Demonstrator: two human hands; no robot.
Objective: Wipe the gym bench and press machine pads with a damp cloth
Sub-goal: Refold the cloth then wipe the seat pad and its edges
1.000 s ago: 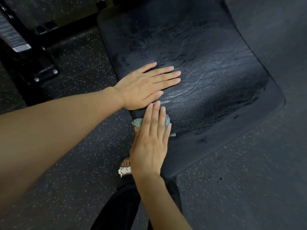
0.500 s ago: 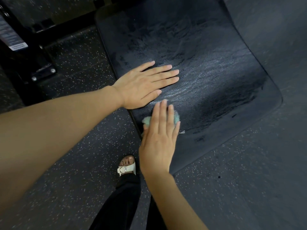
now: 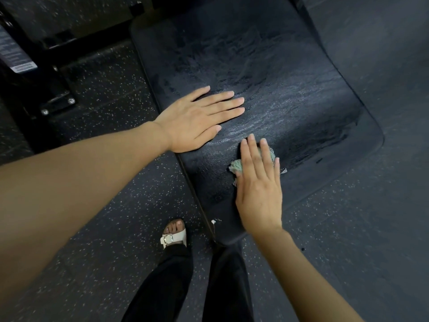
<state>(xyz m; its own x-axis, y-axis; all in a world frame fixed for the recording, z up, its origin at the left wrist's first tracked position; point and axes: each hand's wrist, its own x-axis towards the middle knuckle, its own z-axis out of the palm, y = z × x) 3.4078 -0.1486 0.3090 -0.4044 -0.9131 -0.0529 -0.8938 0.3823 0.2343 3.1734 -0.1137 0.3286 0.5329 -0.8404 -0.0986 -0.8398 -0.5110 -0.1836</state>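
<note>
The right grip (image 3: 257, 189), a bare hand, lies palm down with its fingers straight and close together, pressing a small teal cloth (image 3: 236, 166) flat against the near part of a black padded surface (image 3: 290, 89). Most of the cloth is hidden beneath the fingers; only a bunched teal edge shows to the left of them, with a sliver to the right. Just to the far left, apart from the cloth, the left grip (image 3: 195, 122) rests flat on the same surface, fingers straight and slightly spread, holding nothing, its wrist over the left edge. The padding around both hands shows glossy streaks, and duller dark patches lie toward the right edge. The far end of the surface is cut off by the top of the view. Near its near left edge sits a tiny white scrap (image 3: 214, 221), too small to make out. Below is a dark speckled floor (image 3: 104, 205), where one foot in a white buckled sandal (image 3: 174, 237) stands beside black trouser legs (image 3: 167, 287); the other foot is hidden. At far left stands a black bolted machine frame (image 3: 55, 98) with a label (image 3: 14, 52) whose text is too blurred to read.
</note>
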